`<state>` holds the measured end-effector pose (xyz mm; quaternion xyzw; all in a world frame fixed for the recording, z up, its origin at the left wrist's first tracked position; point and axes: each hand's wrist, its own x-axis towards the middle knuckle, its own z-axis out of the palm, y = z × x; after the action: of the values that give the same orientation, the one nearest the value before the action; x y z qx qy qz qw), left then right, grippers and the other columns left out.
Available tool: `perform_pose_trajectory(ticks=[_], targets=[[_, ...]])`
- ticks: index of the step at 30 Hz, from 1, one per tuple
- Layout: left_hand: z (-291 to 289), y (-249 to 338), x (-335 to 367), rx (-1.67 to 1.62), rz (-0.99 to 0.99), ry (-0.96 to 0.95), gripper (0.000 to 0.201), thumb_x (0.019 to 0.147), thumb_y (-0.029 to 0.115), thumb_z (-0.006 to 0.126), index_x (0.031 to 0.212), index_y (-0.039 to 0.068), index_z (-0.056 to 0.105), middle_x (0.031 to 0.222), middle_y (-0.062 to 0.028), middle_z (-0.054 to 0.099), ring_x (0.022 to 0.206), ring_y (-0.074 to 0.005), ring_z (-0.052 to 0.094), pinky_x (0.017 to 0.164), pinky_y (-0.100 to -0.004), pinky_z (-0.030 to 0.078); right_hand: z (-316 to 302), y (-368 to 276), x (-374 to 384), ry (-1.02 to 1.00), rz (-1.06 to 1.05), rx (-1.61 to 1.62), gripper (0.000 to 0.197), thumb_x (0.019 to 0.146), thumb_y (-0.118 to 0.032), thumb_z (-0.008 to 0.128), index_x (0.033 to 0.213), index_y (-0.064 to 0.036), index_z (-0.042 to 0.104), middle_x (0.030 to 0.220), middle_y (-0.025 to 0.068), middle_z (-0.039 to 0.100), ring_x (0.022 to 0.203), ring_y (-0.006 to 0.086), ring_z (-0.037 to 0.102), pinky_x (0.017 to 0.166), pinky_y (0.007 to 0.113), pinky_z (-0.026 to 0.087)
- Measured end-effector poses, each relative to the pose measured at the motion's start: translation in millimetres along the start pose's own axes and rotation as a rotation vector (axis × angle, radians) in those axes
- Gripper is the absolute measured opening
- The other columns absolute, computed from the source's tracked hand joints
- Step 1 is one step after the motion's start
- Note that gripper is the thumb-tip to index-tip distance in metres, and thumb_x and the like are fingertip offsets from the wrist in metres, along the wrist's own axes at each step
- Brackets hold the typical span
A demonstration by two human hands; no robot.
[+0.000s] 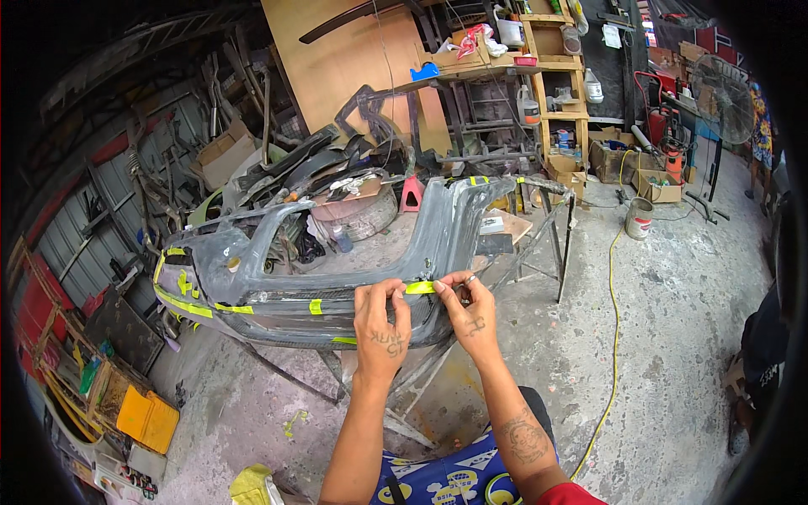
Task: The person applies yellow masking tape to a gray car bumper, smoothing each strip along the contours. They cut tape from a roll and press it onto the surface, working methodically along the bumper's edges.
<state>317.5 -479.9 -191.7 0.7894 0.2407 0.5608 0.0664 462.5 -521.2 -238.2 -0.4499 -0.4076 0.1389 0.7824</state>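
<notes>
A short strip of yellow-green tape (420, 288) is stretched between my two hands. One end is pinched by the thumb and fingers of my left hand (383, 332), the other by my right hand (471, 320). Both hands are over the near side of a grey, sanded car bumper (442, 225), close to its right-hand corner. Whether the strip touches the bumper cannot be told. Other pieces of the same tape are stuck along the bumper, among them a small patch (316, 306) left of my left hand and a long strip (185, 305) at the left end.
A metal stand (557, 252) supports the bumper. Behind lie piled car parts (303, 164) and a pink stool (411, 194). A yellow hose (617, 337) crosses the concrete floor, passing a paint can (639, 220). Far right are a standing fan (721, 99) and another person (762, 362).
</notes>
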Motion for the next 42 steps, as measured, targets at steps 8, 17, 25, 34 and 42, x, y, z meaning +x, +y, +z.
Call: perform_pose_trajectory(ticks=[8, 17, 25, 34, 42], targets=[[-0.1, 1.7, 0.5, -0.004, -0.012, 0.010, 0.015, 0.096, -0.004, 0.063, 0.110, -0.004, 0.067, 0.101, -0.0194, 0.072, 0.098, -0.0356, 0.065, 0.084, -0.0451, 0.056, -0.5, -10.1, -8.8, 0.000, -0.129, -0.077, 0.009, 0.097, -0.008, 0.078, 0.100, -0.0027, 0.070, 0.076, -0.0077, 0.055, 0.066, 0.0016, 0.042, 0.058, 0.023, 0.033], [4.7, 6.0, 3.4, -0.019, -0.100, 0.031, 0.021, 0.094, 0.002, 0.074, 0.113, -0.002, 0.066, 0.098, -0.0151, 0.074, 0.090, -0.0240, 0.074, 0.086, -0.0380, 0.057, -8.8, 2.0, -2.8, -0.017, -0.106, -0.051, 0.008, 0.097, -0.005, 0.077, 0.100, -0.0008, 0.071, 0.078, -0.0037, 0.060, 0.063, 0.0033, 0.042, 0.056, 0.024, 0.035], [2.2, 3.7, 4.2, -0.152, -0.200, 0.000, 0.025, 0.092, -0.001, 0.076, 0.115, 0.000, 0.066, 0.107, -0.0127, 0.071, 0.095, -0.0234, 0.071, 0.088, -0.0382, 0.056, -5.5, 0.1, -1.6, -0.073, 0.027, 0.024, 0.010, 0.097, -0.009, 0.078, 0.100, -0.0007, 0.072, 0.073, -0.0050, 0.058, 0.063, 0.0028, 0.042, 0.056, 0.024, 0.034], [7.3, 1.9, 3.4, -0.111, -0.154, 0.025, 0.024, 0.093, 0.002, 0.076, 0.115, 0.000, 0.066, 0.104, -0.0142, 0.070, 0.092, -0.0251, 0.070, 0.086, -0.0386, 0.056, -1.0, -2.6, 7.0, -0.050, 0.032, -0.050, 0.012, 0.096, -0.009, 0.079, 0.101, 0.0007, 0.073, 0.077, -0.0020, 0.065, 0.063, 0.0036, 0.042, 0.057, 0.025, 0.037], [8.6, 1.3, 3.9, -0.110, -0.143, 0.039, 0.022, 0.094, 0.002, 0.075, 0.114, -0.001, 0.065, 0.102, -0.0145, 0.069, 0.091, -0.0256, 0.069, 0.085, -0.0385, 0.056, 1.1, 3.4, 7.3, -0.032, 0.025, -0.020, 0.012, 0.097, -0.009, 0.078, 0.101, 0.0006, 0.073, 0.080, -0.0012, 0.067, 0.064, 0.0040, 0.043, 0.059, 0.025, 0.038]])
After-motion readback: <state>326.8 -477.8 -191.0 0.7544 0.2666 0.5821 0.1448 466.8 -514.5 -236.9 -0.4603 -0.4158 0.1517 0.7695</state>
